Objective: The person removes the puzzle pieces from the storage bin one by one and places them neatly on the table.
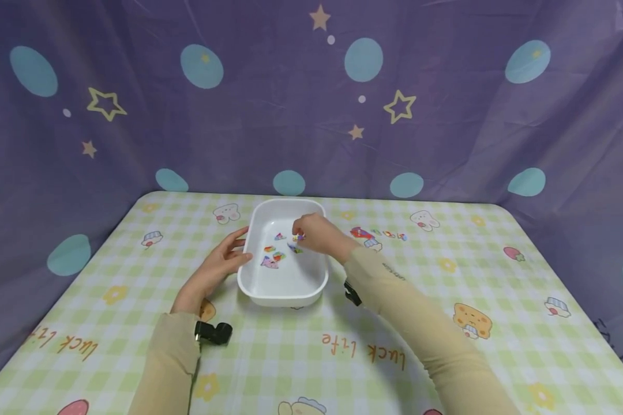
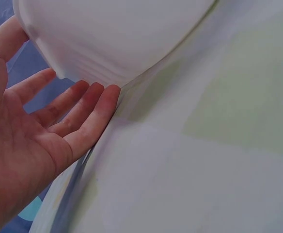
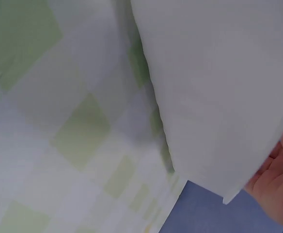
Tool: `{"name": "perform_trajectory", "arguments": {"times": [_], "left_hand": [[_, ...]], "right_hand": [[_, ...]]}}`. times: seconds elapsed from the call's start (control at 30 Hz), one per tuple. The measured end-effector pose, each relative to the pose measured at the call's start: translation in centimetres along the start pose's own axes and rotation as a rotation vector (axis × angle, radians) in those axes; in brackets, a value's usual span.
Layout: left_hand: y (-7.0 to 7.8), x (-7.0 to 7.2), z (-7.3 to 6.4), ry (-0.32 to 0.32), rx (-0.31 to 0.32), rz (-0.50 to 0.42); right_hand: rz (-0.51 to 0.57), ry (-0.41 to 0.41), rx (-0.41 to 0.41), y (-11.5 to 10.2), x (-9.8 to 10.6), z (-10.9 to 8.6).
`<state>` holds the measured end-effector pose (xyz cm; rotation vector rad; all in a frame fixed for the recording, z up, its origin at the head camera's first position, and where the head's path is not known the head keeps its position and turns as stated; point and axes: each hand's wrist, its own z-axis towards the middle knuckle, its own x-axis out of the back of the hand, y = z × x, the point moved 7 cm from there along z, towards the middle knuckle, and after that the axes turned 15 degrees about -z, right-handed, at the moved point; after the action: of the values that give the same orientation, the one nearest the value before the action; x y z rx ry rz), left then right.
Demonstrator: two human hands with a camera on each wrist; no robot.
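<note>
A white plastic tub [image 1: 270, 291] stands on the table. Its left side is held by my left hand [image 1: 223, 259], thumb at the rim and the other fingers along the outer wall; in the left wrist view, the fingertips of the left hand [image 2: 59, 121] meet the wall. My right hand [image 1: 319, 235] reaches over the right rim and pinches a small colourful piece [image 1: 297, 237] low inside. Several small bright flat pieces lie on the tub's floor, among them a pinkish one [image 1: 269, 263]. In the right wrist view the tub's wall [image 3: 219, 97] hides most of the right hand [image 3: 277, 189].
Right of the tub, a red piece [image 1: 361, 233] and several smaller colourful pieces [image 1: 389, 234] lie in a row. A green-and-white checked cloth [image 1: 420, 288] with printed cartoons covers the table. Behind the table hangs a purple curtain [image 1: 270, 132].
</note>
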<state>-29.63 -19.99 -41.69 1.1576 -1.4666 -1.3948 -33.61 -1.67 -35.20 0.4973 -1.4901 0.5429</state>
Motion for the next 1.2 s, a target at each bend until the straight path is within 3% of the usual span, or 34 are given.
{"name": "perform_trajectory", "arguments": {"times": [0.23,0.4,0.53,0.63,1.2], "left_hand": [[0.1,-0.1,-0.1,0.004,-0.002,0.007],[1.4,-0.8,-0.8,0.005,0.007,-0.001],[1.1,-0.6,-0.7,0.002,0.0,-0.001],[0.3,-0.1,-0.2,-0.001,-0.006,-0.008],[0.4,-0.3,-0.2,0.003,-0.012,0.002]], "right_hand": [[-0.069,-0.093,-0.017,-0.5,-1.2,0.8],[-0.106,-0.156,-0.042,-0.7,-1.8,1.1],[-0.122,-0.196,-0.053,-0.8,-2.4,1.4],[-0.149,-0.207,-0.058,-0.8,-2.8,1.6],[-0.179,-0.25,-0.091,-0.8,-3.0,1.4]]}}
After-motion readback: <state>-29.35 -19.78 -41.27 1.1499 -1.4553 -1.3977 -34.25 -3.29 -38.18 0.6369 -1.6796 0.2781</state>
